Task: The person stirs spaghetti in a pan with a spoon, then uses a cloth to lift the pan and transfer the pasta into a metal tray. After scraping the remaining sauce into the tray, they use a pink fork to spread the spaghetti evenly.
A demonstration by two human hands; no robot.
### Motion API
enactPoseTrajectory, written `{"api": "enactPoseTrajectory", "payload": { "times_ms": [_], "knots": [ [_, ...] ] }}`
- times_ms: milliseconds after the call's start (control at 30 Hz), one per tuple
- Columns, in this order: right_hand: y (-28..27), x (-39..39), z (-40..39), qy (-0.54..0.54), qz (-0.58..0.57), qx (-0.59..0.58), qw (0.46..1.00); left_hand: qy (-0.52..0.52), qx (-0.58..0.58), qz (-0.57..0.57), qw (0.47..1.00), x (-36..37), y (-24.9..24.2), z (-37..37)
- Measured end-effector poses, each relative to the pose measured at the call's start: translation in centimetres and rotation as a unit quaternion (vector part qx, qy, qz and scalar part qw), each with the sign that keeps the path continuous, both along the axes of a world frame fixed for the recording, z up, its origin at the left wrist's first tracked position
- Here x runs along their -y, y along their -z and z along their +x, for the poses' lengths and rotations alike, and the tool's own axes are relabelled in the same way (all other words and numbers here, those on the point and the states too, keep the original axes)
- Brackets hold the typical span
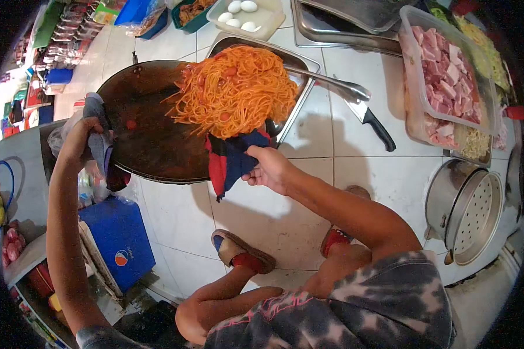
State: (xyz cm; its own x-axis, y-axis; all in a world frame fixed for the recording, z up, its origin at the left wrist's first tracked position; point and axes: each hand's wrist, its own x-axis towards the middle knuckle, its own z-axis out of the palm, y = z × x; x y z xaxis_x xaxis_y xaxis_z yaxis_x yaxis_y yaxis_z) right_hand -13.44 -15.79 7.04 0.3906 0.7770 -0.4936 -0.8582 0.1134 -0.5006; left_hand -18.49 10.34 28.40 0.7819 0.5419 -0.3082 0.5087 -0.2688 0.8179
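A large dark pan point(151, 134) is tilted toward a rectangular metal tray point(300, 113). Orange spaghetti point(236, 90) is heaped over the pan's right side and the tray. My left hand point(86, 132) grips a grey cloth point(99, 142) at the pan's left rim. With my right hand point(269, 168) I hold a red and navy cloth point(236, 160) against the pan's near right edge. Under the spaghetti, the pan's far rim and most of the tray's inside are hidden. The handle of a metal utensil point(332, 81) sticks out of the tray to the right.
A black-handled knife point(378, 129) lies on the tiled floor point(297, 215) right of the tray. Farther right are a plastic container of raw meat point(448, 81) and a steamer pot point(466, 209). Eggs point(234, 7) sit in a tub behind. A blue box point(119, 241) stands at lower left.
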Motion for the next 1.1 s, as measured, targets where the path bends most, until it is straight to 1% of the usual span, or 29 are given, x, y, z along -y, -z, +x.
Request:
{"api": "enactPoseTrajectory", "payload": {
  "times_ms": [67,167,267,367,467,600,633,700,767,867,967,1033,1100],
  "knots": [
    [-0.6,0.6,0.3,-0.003,0.021,-0.002,1.0,-0.002,-0.029,0.019,0.999,0.8,-0.9,0.5],
    [-0.8,1.2,0.6,-0.008,0.055,-0.006,0.998,-0.001,-0.035,0.031,0.999,1.4,-1.7,0.9],
    [-0.9,1.3,0.8,-0.021,0.054,-0.027,0.998,0.024,-0.09,0.048,0.994,1.1,-3.0,2.0],
    [-1.0,1.0,0.6,-0.024,0.08,-0.058,0.995,-0.016,-0.081,0.083,0.993,3.9,-3.7,3.0],
    [-2.2,1.1,0.2,-0.019,0.075,-0.074,0.994,0.039,-0.101,0.15,0.983,3.0,-5.0,3.9],
    [-2.8,0.7,0.1,-0.027,0.1,-0.08,0.991,0.086,-0.188,0.238,0.949,2.0,-7.6,5.2],
    [-3.5,0.7,0.0,-0.025,0.106,-0.078,0.991,0.131,-0.186,0.252,0.941,1.9,-8.7,5.2],
    [-4.4,0.7,0.0,-0.026,0.115,-0.073,0.99,0.169,-0.185,0.332,0.91,2.2,-11.0,5.3],
    [-4.9,0.9,0.2,-0.032,0.121,-0.067,0.99,0.151,-0.156,0.382,0.898,2.0,-11.4,6.2],
    [-5.3,0.8,0.1,-0.022,0.124,-0.077,0.989,0.141,-0.218,0.444,0.858,4.0,-12.3,7.8],
    [-5.1,0.9,0.3,-0.023,0.123,-0.099,0.987,0.159,-0.191,0.464,0.85,1.1,-11.1,10.4],
    [-5.0,1.0,0.4,-0.021,0.125,-0.109,0.986,0.148,-0.228,0.416,0.868,3.8,-11.5,10.8],
    [-4.9,0.8,0.5,-0.015,0.13,-0.114,0.985,0.191,-0.149,0.443,0.863,1.5,-10.4,11.8]
  ]
}}
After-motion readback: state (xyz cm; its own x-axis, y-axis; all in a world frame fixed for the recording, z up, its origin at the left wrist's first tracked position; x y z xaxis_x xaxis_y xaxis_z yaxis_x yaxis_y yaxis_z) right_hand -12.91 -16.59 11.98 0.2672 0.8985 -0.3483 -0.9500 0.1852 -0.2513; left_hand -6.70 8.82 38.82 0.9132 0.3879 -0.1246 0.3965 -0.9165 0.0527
